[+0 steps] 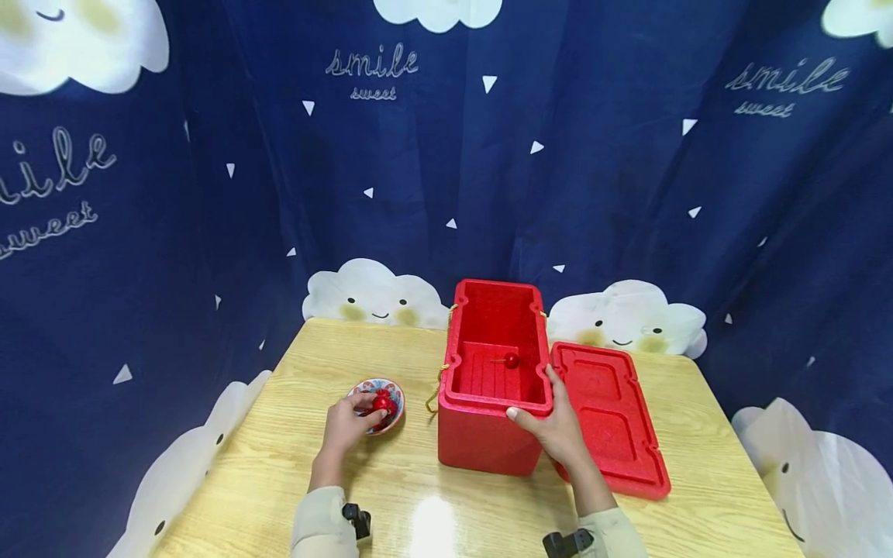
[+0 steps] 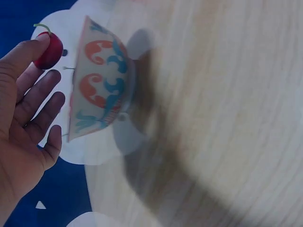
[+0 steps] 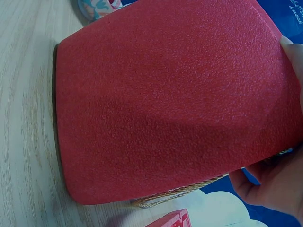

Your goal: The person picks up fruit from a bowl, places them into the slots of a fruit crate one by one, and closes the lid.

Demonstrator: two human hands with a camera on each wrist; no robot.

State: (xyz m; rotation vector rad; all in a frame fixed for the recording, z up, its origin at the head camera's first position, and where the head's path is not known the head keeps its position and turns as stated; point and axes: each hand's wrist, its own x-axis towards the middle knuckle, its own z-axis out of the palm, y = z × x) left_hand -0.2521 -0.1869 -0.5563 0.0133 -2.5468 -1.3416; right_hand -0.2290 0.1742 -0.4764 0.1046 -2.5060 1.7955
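My left hand (image 1: 342, 425) pinches a red cherry (image 2: 49, 53) between thumb and fingertips; its green stem shows in the left wrist view. Just under it stands a small patterned bowl (image 2: 105, 87) with more cherries, partly hidden by the hand. A deep red foam box (image 1: 481, 443) rises in the middle of the table, its top uncovered. One stemmed cherry (image 1: 512, 359) lies on the ribbed floor inside. My right hand (image 1: 558, 428) holds the box's near right corner, thumb on the near side and fingers along the right side.
A red lid (image 1: 608, 422) with two recessed panels lies flat right of the box. Gold cord (image 1: 434, 399) hangs at the box's side. Behind the wooden table (image 1: 279, 473) falls a dark blue curtain (image 1: 432, 170) with clouds and triangles.
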